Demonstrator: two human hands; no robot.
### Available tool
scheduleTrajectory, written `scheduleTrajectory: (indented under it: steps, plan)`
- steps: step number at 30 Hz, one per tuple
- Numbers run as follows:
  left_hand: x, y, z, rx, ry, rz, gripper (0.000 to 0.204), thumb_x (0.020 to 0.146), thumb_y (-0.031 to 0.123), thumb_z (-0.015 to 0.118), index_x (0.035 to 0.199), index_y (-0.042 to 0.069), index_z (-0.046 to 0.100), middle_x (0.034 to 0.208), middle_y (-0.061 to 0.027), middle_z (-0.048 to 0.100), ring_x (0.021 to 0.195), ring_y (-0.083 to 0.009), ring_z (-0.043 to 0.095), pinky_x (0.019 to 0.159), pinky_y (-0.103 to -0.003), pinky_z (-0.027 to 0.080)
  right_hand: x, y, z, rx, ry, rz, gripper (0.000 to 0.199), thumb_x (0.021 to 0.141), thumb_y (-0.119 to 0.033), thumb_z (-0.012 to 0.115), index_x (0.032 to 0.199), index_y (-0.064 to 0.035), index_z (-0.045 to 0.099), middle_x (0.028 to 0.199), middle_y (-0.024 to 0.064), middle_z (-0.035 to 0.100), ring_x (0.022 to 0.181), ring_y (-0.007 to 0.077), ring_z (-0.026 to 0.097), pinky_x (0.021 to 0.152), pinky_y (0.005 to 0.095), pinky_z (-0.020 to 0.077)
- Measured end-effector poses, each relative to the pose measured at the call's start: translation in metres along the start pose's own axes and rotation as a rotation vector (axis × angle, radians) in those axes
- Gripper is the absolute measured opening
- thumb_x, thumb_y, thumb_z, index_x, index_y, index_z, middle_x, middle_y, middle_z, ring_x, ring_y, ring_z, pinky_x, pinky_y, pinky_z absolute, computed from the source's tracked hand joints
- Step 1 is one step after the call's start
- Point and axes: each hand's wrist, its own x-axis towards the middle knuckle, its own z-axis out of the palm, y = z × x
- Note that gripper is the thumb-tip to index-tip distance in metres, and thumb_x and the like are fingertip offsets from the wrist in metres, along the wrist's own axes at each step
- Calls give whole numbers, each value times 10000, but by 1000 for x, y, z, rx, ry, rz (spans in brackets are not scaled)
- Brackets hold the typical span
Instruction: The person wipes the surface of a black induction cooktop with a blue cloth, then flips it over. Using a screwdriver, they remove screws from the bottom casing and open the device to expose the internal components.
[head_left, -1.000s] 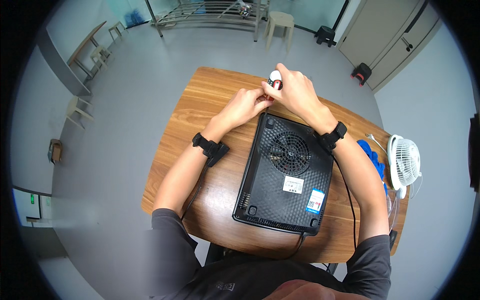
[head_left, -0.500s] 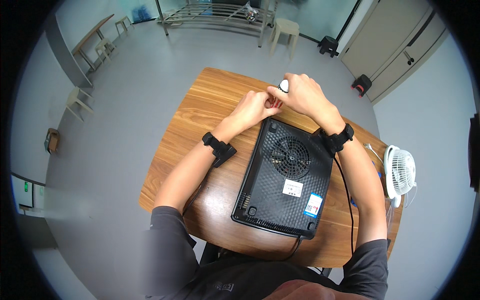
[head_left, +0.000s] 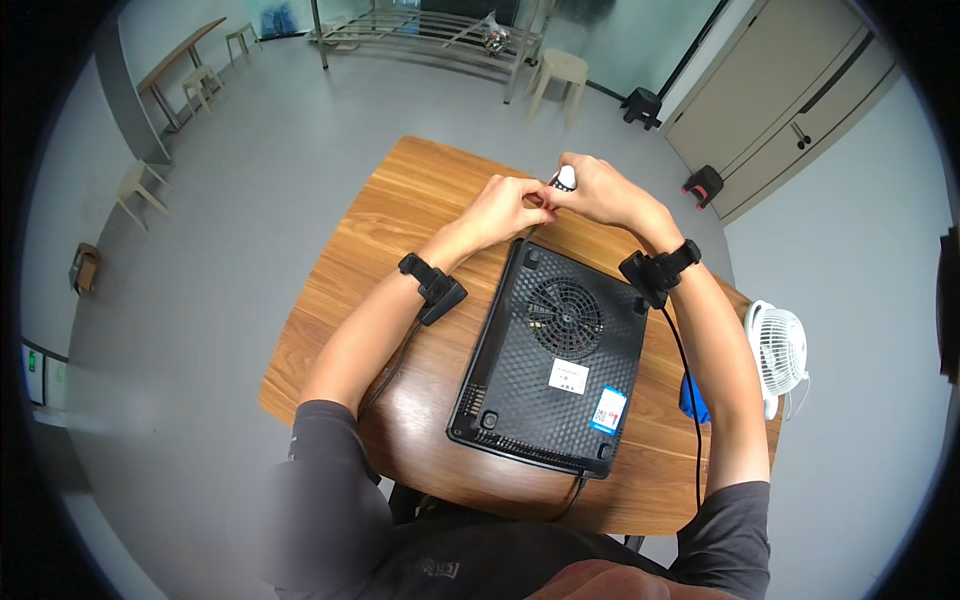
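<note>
Wooden table (head_left: 400,215) bearing an upturned black appliance (head_left: 550,365) and blue cloth (head_left: 693,399).

My left hand (head_left: 512,208) and right hand (head_left: 598,190) meet at the far edge of the table (head_left: 400,215), a small capped object (head_left: 565,179) between them. Just nearer me lies an upturned cooktop (head_left: 550,365). A desk fan (head_left: 778,350) stands well right.

Table (head_left: 400,215) left free; cooker (head_left: 555,365) blocks ctr; fan (head_left: 780,350) rt.
</note>
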Motion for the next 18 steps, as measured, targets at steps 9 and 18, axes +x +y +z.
scheduleTrajectory:
  steps: [9, 18]
  plan:
    - [5, 4, 12, 260, 142, 112, 324, 760, 169, 853, 941, 13, 633, 808, -110, 669, 758, -221, 653, 727, -374, 517, -1, -26, 8, -349, 92, 169, 521, 951, -485, 584, 927, 28, 668, 802, 257, 706, 805, 445, 695, 729, 510, 546]
    - [7, 13, -9, -13, -38, 6, 160, 803, 67, 774, 867, -17, 654, 796, -116, 738, 749, -194, 702, 731, -342, 540, -5, -43, 1, -408, 32, 133, 460, 918, -426, 546, 1010, 12, 648, 849, 231, 723, 849, 438, 701, 774, 507, 547]
